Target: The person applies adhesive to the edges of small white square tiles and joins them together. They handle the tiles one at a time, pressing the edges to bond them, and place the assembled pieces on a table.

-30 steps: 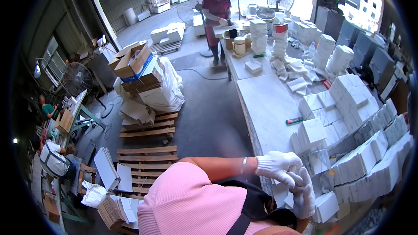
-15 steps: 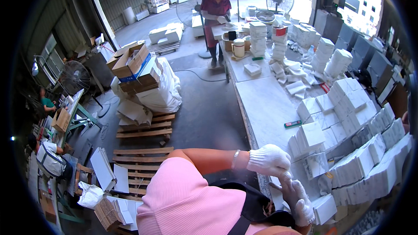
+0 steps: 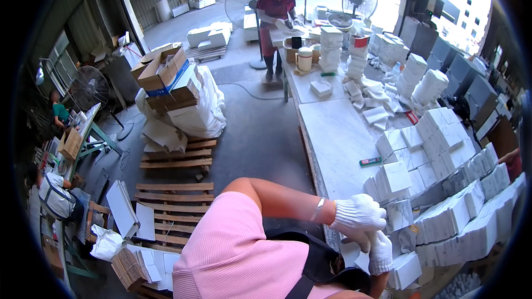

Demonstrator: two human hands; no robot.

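My left hand, in a white knit glove, reaches across from the left with its fingers curled down. It meets my right hand, which also wears a white glove and comes up from the lower right. The hands touch, and the left fingers close in against the right hand; what they pinch, if anything, is hidden. Overlap hides the right fingertips. Just beyond the hands stand white marble tiles in a block on the worktable. More tiles lie beside my right wrist.
A green-and-red tool lies on the table. Rows of marble pieces fill the right side. A person works at the far end. Wooden pallets and a carton stack stand left, and a fan farther off.
My hands have shifted slightly right. The right hand's fingers, spread before, now come up against the left hand and are mostly covered. The far person has bent over the table.
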